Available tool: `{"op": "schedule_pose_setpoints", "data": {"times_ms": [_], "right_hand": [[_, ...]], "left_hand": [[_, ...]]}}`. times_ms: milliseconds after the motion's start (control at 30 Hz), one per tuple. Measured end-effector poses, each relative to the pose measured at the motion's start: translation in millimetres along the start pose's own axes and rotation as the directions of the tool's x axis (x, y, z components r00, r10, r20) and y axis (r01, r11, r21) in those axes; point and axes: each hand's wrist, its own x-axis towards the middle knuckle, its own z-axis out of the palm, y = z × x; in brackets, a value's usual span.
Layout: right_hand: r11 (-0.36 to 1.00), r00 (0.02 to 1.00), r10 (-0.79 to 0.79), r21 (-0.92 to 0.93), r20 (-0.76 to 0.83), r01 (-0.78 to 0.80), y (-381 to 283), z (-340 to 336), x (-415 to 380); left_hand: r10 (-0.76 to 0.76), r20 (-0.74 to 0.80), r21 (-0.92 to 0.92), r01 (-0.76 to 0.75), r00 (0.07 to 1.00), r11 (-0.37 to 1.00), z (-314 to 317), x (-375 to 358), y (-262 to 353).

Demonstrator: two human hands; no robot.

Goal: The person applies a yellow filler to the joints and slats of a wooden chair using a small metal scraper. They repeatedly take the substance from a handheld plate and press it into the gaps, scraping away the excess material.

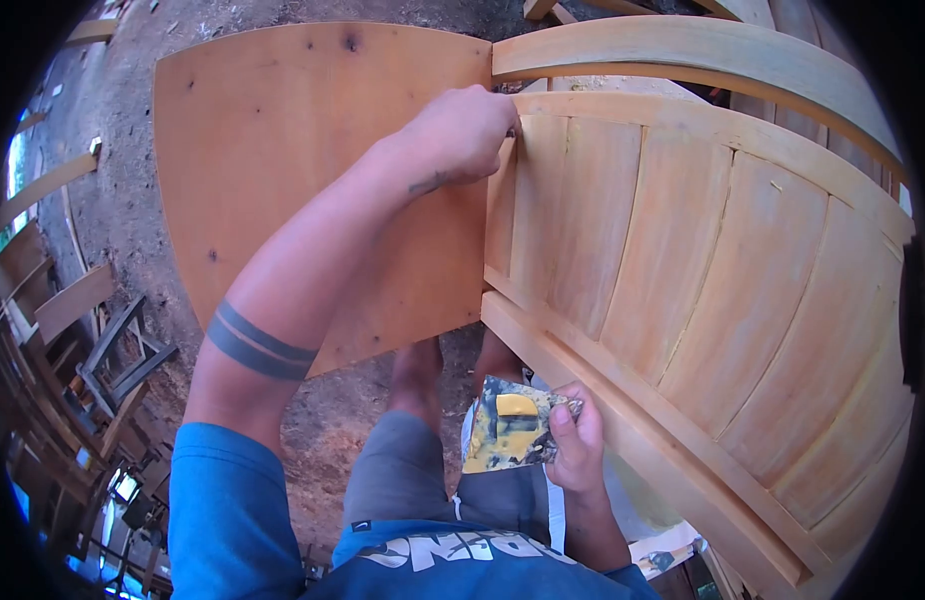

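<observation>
My right hand [579,440] grips a putty knife [504,428] low in front of my body. Its wide blade is smeared with dark residue and carries a lump of yellow putty [516,405]. My left arm reaches forward across a flat wooden board [312,150]. Closed, my left hand [470,132] is at the corner where that board meets a slatted wooden panel [672,240]. A small dark bit shows at its fingers, but what they hold is hidden. Yellowish filler lines run along several of the panel's joints.
A curved wooden rail [682,50] spans above the slatted panel, and a thick straight rail [622,400] runs along its near edge. Wooden pieces and a dark frame [127,355] lie on the dirt ground [122,200] at left. My legs stand close to the panel.
</observation>
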Motion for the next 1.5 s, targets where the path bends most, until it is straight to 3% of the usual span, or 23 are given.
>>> {"op": "schedule_pose_setpoints", "data": {"times_ms": [133,233,333,533,633,733,933,1133,1233,1433,1500], "right_hand": [[1.000,1.000,0.008,0.010,0.018,-0.008,0,1,-3],[1.000,1.000,-0.008,-0.009,0.016,0.009,-5,1,-3],[0.998,0.999,-0.033,-0.051,-0.007,0.033,-8,-7,-8],[0.998,0.999,-0.046,-0.042,-0.022,0.045,-4,-14,-11],[0.999,0.999,-0.038,-0.015,-0.028,0.038,2,-14,-14],[0.999,0.999,-0.035,0.008,-0.030,0.035,6,-15,-15],[0.999,0.999,-0.043,0.003,-0.015,0.043,4,-19,-15],[0.999,0.999,-0.050,0.013,-0.009,0.051,6,-20,-14],[0.998,0.999,-0.052,0.023,0.001,0.052,9,-21,-13],[0.999,0.999,-0.032,0.026,0.014,0.032,11,-21,-12],[0.999,0.999,-0.030,0.034,0.019,0.029,12,-21,-12]], "left_hand": [[0.030,0.028,-0.027,-0.029,0.999,0.999,11,-10,0],[-0.053,0.037,-0.036,0.055,0.998,0.998,9,-13,4],[-0.106,-0.123,-0.037,0.102,0.987,0.994,6,-11,0],[-0.222,-0.057,-0.023,0.221,0.973,0.975,-1,1,7],[-0.174,-0.097,-0.052,0.170,0.980,0.984,0,3,3],[-0.229,-0.069,-0.157,0.216,0.971,0.964,-1,2,4],[-0.191,-0.085,-0.105,0.182,0.978,0.978,2,5,1],[-0.258,0.011,-0.164,0.256,0.966,0.953,-3,7,0],[-0.156,0.018,-0.104,0.157,0.988,0.982,-5,13,-7],[-0.141,0.179,-0.238,0.182,0.974,0.954,-6,15,-14],[-0.157,0.156,-0.266,0.195,0.975,0.944,-2,11,-16]]}}
